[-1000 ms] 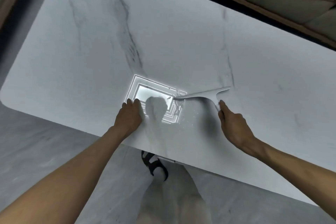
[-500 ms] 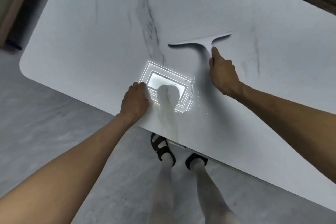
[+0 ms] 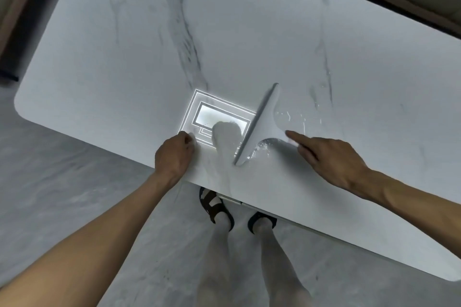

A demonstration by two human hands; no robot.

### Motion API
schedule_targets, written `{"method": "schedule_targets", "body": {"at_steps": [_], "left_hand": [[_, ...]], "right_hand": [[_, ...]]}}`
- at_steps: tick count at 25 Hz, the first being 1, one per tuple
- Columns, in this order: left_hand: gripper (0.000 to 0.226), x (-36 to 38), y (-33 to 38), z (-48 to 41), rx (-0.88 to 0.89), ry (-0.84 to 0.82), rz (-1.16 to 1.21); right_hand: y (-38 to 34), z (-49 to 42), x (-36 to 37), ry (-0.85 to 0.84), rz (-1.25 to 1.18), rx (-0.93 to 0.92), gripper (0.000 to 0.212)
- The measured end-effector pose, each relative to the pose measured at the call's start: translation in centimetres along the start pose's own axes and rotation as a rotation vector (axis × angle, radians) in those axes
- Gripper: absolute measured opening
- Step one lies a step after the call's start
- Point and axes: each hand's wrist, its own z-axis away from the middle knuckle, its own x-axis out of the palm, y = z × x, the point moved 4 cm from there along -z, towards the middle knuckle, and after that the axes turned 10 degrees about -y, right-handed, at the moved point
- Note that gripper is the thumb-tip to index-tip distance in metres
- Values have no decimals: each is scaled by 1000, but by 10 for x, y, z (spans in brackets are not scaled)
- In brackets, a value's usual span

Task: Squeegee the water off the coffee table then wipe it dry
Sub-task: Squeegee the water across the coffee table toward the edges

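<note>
My right hand point(image 3: 331, 157) grips the squeegee point(image 3: 262, 124), forefinger along its handle, blade on the wet surface point(image 3: 124, 57) mid-frame. My left hand point(image 3: 174, 154) rests clenched nearby.

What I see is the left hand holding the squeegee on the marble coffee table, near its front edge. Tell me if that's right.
Not quite. The right hand holds the squeegee, not the left hand, which only rests on the table beside it. The head view shows this. The rest stands: the squeegee is on the marble coffee table, near its front edge.
</note>
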Motion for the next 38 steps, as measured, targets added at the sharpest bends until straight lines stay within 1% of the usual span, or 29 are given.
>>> {"method": "schedule_targets", "body": {"at_steps": [2, 5, 7, 9, 11, 13, 15, 17, 19, 20, 22, 25, 27, 29, 30, 32, 36, 38], "left_hand": [[21, -3, -12, 3, -67, 48, 32], [21, -5, -27, 5, -145, 101, 44], [22, -2, -31, 2, -159, 98, 23], [21, 4, -28, 0, -114, 70, 19], [23, 14, -19, 0, -43, 26, 45], [21, 24, -9, 0, -10, -31, 49], [22, 33, 2, -2, -7, -77, 11], [25, 36, 6, -3, -21, -91, -22], [28, 34, 7, -3, -32, -66, -2], [29, 31, 5, -2, -50, -33, 44], [31, 23, -4, -1, -115, 28, 159], [34, 13, -24, -1, -168, 62, 241], [32, 6, -35, -2, -194, 100, 260], [30, 2, -39, -2, -221, 121, 254], [30, 2, -37, 0, -213, 118, 232], [30, 8, -25, 6, -147, 82, 182], [28, 32, 24, 17, 47, -21, 86], [33, 48, 52, 23, 164, -75, -2]], "right_hand": [[-34, -25, 1, -18, 17, -141, 47], [-101, -63, 32, -136, 192, -362, 48], [-124, -76, 51, -182, 256, -436, 46], [-112, -77, 57, -186, 227, -401, 44], [-77, -65, 53, -165, 171, -330, 42], [-30, -41, 44, -138, 137, -234, 40], [18, -14, 31, -134, 145, -95, 40], [52, 9, 20, -133, 174, 27, 42], [61, 22, 11, -116, 181, 57, 44], [53, 22, 9, -111, 170, 26, 45], [17, 6, 12, -113, 149, -103, 44], [-72, -46, 36, -168, 159, -287, 42], [-128, -78, 53, -230, 148, -346, 42], [-151, -97, 60, -223, 115, -344, 42], [-148, -99, 62, -203, 100, -328, 41], [-116, -87, 63, -168, 90, -275, 41], [-6, -22, 58, -128, 61, -97, 40], [47, 15, 54, -112, 87, 18, 39]]}}
